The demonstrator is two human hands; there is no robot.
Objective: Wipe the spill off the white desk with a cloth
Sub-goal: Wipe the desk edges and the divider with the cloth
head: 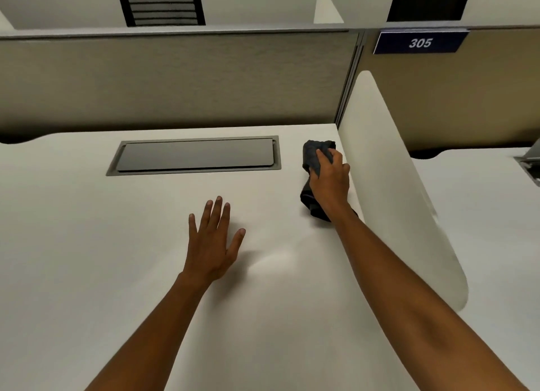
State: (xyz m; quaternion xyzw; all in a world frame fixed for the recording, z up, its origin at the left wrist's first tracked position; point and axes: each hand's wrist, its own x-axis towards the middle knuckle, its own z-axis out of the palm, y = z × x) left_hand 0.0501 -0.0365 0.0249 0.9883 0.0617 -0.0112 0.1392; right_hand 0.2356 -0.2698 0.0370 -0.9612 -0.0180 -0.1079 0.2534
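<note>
Right hand (330,180) gripping dark cloth (314,157) bunched beneath it, left hand (211,241) flat, fingers spread

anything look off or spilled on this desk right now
No clear puddle shows. The one odd spot is a faint shiny smear on the white desk at, between the open left hand and the right hand gripping the dark cloth. It may be wetness or only glare.

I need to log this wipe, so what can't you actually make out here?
- Spill: none distinguishable on the white desk; only a faint sheen, head view.
- Dark cloth: its middle is hidden under the right hand.
- Left hand: palm faces down, unseen.
- Right neighbouring desk: cut off by the frame edge.
</note>
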